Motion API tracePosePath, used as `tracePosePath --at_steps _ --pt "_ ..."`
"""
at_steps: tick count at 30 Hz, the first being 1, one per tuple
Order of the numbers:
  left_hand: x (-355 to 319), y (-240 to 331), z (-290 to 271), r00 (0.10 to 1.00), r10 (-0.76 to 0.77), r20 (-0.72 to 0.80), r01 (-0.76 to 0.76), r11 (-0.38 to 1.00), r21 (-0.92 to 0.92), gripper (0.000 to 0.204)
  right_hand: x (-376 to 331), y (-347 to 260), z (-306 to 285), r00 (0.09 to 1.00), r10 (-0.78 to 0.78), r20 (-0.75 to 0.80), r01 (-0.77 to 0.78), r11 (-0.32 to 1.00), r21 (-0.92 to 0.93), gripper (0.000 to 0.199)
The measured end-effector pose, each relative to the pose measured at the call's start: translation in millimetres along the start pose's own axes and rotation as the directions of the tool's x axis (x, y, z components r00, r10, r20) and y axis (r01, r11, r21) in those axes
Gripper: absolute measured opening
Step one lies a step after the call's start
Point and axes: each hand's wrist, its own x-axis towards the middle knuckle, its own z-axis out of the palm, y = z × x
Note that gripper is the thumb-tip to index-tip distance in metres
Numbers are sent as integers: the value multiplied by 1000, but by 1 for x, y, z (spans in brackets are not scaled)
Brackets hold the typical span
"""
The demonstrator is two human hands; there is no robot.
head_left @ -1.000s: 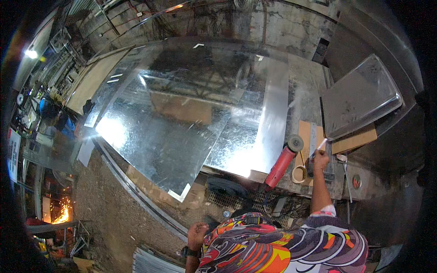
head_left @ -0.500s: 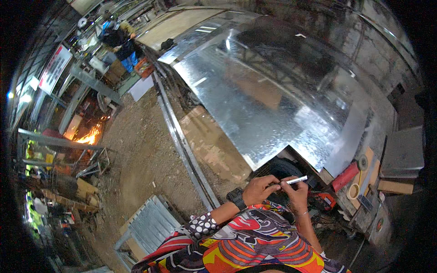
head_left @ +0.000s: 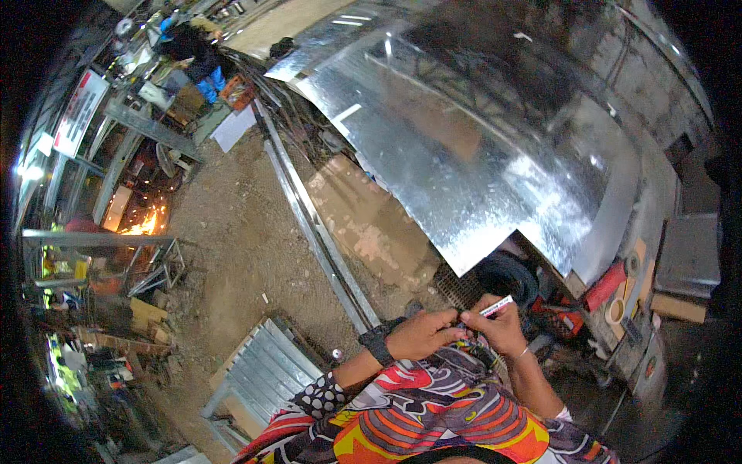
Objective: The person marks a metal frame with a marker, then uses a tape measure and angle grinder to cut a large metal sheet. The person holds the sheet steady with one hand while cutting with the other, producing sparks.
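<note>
In front of my body, my right hand (head_left: 501, 331) is closed around a slim white marker-like stick (head_left: 497, 306) with dark print, its end standing out past the fingers. My left hand (head_left: 421, 334) is closed too, its thumb and fingertips pinched together and meeting the right fingertips. Whatever those left fingers grip is too small or hidden to tell. Just beyond both hands lies the cut-out near corner of a large shiny metal sheet (head_left: 433, 193) on a table; neither hand touches it.
A tyre (head_left: 506, 278) sits below the sheet's edge. Right of it are a red cylinder (head_left: 605, 286) and a tape roll (head_left: 615, 312). Long metal rails (head_left: 305, 209) cross the dirt floor at left, near stacked metal channels (head_left: 270, 363). Sparks (head_left: 147, 224) fly far left; a person (head_left: 189, 46) stands behind.
Both hands have shifted slightly left and down in the picture, still together with the white stick in the right. The view has turned a little, so the sheet's near corner appears farther right.
</note>
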Motion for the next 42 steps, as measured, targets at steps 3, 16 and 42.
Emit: tracePosePath --at_steps 3,16,42 --pt "-11 20 -15 995 -92 28 92 996 17 27 -7 -11 8 991 -134 -19 131 984 -119 27" --pt "-89 -69 -60 842 -526 -121 500 844 -193 23 -12 -70 -118 896 -185 -404 318 902 292 10" --pt "-139 -134 -4 682 -534 -499 399 844 -357 20 205 143 -51 956 -243 166 283 912 -296 27"
